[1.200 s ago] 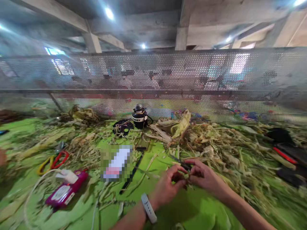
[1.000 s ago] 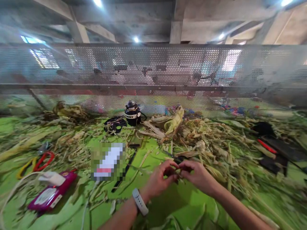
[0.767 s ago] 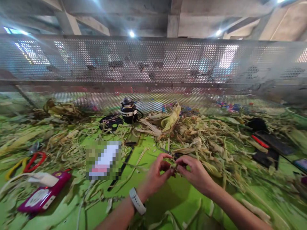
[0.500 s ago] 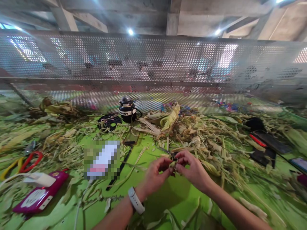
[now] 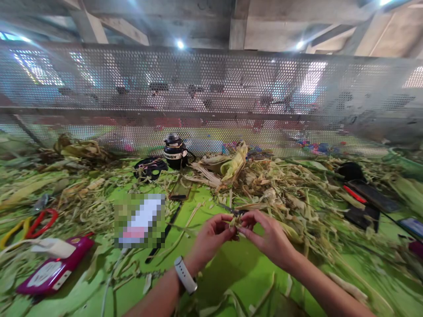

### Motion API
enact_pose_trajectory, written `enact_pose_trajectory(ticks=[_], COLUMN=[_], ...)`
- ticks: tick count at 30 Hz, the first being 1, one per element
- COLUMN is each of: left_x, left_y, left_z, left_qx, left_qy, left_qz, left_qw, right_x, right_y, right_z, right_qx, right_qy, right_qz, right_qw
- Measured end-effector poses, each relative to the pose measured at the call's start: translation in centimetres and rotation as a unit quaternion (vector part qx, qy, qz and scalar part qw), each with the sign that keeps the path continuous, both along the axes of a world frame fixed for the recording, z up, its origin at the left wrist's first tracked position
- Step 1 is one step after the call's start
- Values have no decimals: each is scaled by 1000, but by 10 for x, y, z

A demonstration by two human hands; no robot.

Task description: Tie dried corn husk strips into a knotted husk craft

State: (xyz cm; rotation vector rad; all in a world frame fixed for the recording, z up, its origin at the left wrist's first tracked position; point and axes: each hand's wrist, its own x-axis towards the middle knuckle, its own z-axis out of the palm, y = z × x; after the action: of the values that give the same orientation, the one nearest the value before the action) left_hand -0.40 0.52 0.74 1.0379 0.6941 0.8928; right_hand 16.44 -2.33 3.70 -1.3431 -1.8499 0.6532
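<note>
A small plant scrap (image 5: 235, 221) — pale yellow-green, ragged-edged — sits above the near middle of the green table (image 5: 231, 275). The left hand (image 5: 213, 235) pinches it; the right hand (image 5: 269, 235) curls against it, its grip unclear.

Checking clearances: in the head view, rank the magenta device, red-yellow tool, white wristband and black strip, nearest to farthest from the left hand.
1. White wristband, behind the left hand.
2. Black strip, to its left.
3. Magenta device, farther left.
4. Red-yellow tool, near the picture's left edge.
</note>
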Motion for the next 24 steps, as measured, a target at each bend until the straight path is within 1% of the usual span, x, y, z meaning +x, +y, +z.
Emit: enact_pose_trajectory(ticks=[3, 5, 7, 10, 14, 16, 19, 21, 24], left_x=[1, 1, 0, -1, -2, -2, -1, -1, -1], left_y=[-2, -4, -5, -6, -5, -5, -4, -4, -4], left_z=[-1, 0, 0, 0, -2, -3, -3, -1, 1], left_qx=[26, 56, 89, 134, 189, 201, 168, 133, 101], left_qy=[28, 52, 72, 97, 138, 149, 121, 93, 68], left_qz=[-16, -20, -14, -3, -10, -11, -13, -13, -9], left_qw=[999, 997, 993, 986, 972, 968, 978, 987, 993], right_x=[0, 1, 2, 4, 4, 2, -2, -5, -6], right_y=[-2, -1, 2, 7, 9, 8, 4, 2, -1], right_z=[4, 6, 5, -2, -14, -18, -18, -16, -11], right_qx=[-18, -53, -88, -130, -164, -153, -94, -39, 20], right_qy=[-10, 22, 80, 157, 195, 203, 183, 133, 53], right_qz=[4, 12, 9, -16, -40, -46, -74, -86, -79], right_qw=[1000, 998, 993, 979, 966, 966, 976, 986, 995])
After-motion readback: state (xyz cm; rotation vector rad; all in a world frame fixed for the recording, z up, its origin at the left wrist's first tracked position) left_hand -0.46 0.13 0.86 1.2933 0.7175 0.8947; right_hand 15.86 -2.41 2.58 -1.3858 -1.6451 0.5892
